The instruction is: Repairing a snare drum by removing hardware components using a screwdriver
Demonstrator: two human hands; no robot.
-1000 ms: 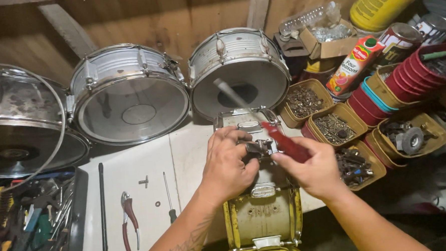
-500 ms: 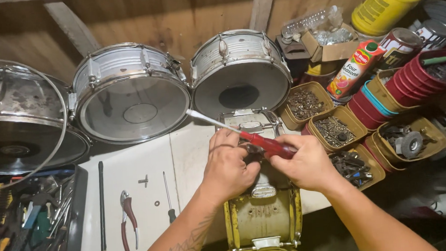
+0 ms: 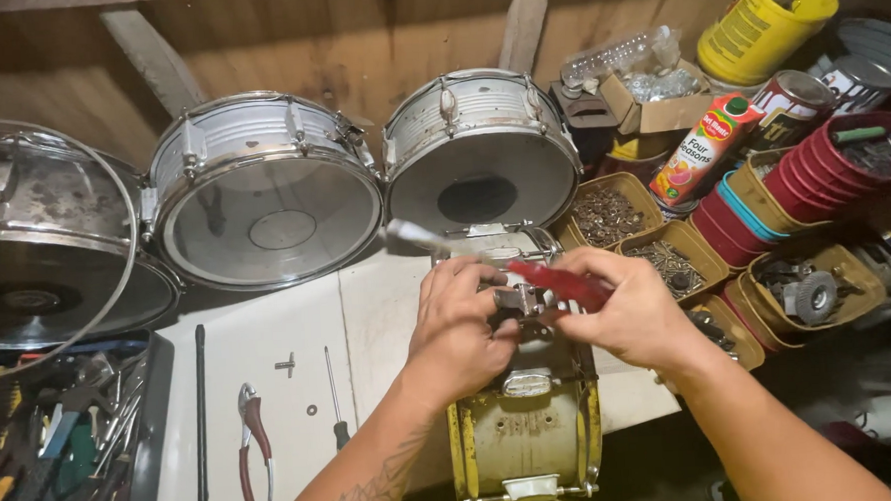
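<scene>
Yellow drum (image 3: 524, 437) lying on its side at the desk (image 3: 270, 348) edge, left hand (image 3: 459, 325) gripping its metal lug (image 3: 521, 299), right hand (image 3: 634, 312) clenching a red-handled screwdriver (image 3: 557, 278), silver snare drums (image 3: 362, 179) leaning behind, pliers (image 3: 249, 444) lying nearby.

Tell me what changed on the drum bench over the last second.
The red-handled screwdriver in the right hand swung over: its shaft pointed up and away a second ago, now it lies nearly flat, tip to the left. The left hand stayed on the metal fitting atop the yellow drum. The pliers and silver drums did not move.
</scene>
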